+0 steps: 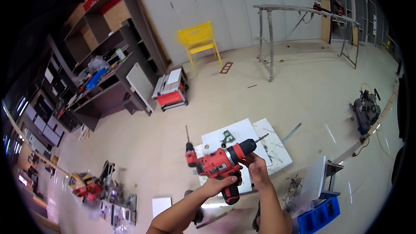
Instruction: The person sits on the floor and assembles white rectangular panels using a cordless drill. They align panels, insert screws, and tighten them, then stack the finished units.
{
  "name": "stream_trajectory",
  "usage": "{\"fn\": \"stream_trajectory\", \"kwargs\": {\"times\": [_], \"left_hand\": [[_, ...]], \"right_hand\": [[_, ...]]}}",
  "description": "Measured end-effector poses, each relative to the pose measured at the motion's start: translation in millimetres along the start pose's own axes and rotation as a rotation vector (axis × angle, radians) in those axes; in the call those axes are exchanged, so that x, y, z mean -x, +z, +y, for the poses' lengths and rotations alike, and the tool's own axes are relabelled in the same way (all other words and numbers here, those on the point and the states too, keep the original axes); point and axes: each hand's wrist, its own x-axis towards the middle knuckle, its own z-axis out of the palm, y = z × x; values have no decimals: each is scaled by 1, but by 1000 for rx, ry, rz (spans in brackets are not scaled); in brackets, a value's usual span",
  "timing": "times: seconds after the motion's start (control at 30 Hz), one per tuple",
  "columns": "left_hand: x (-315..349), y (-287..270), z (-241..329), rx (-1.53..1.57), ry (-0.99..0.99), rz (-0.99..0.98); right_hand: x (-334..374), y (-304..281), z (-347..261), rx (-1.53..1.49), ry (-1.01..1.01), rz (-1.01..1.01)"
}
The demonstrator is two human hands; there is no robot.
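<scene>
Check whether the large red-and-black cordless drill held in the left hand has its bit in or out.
In: a silvery spiral metal bit projects from the black chuck of the drill.

A wide passage over the floor lies left of the left hand, bounded by a red-and-yellow power tool. Just beyond the held drill, a second drill (long bit pointing away) obstructs forward reach on the left. Right of the right hand, a white panel and a blue bin limit low sideways movement.
</scene>
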Motion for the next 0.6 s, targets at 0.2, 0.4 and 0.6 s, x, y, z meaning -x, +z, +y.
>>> {"fn": "stream_trajectory", "kwargs": {"times": [0.2, 0.4, 0.6], "left_hand": [[94, -4, -12, -1085, 334, 243], [132, -20, -32, -1090, 338, 464], [110, -23, -39, -805, 414, 366]], "right_hand": [[52, 52, 20, 177, -133, -58], [65, 73, 36, 247, 266, -95], [63, 63, 49, 290, 236, -278]]}}
